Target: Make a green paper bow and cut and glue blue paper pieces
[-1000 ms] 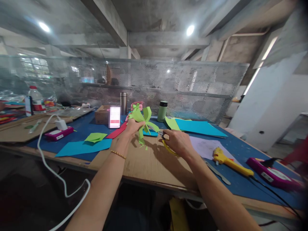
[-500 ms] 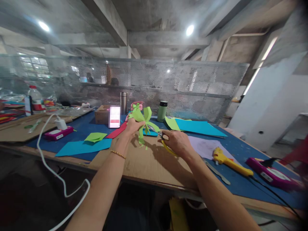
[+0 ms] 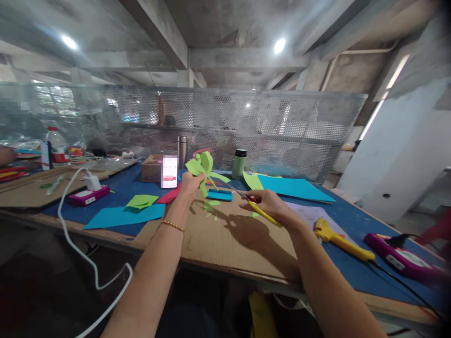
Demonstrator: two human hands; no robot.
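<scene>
Pinched in my left hand (image 3: 192, 184) is a light-green paper cutout (image 3: 205, 165) with several curling strips, held above the cardboard sheet (image 3: 225, 239). My right hand (image 3: 266, 204) grips yellow-handled scissors (image 3: 259, 210). Their blades point left toward the paper but stand apart from it. Below the blades, small green paper scraps (image 3: 211, 205) lie on the cardboard. Just behind the scraps is a folded blue paper piece (image 3: 220, 195).
A yellow glue gun (image 3: 343, 241) and a purple power strip (image 3: 401, 256) lie at right. Behind stand a green bottle (image 3: 239, 164), a steel flask (image 3: 182, 152) and a lit phone (image 3: 169, 172). Blue paper (image 3: 128, 215) and a white cable (image 3: 75, 244) are at left.
The scissors and my right hand have drawn back right, away from the green paper. My left hand has shifted slightly left with the paper. More green scraps show on the cardboard.
</scene>
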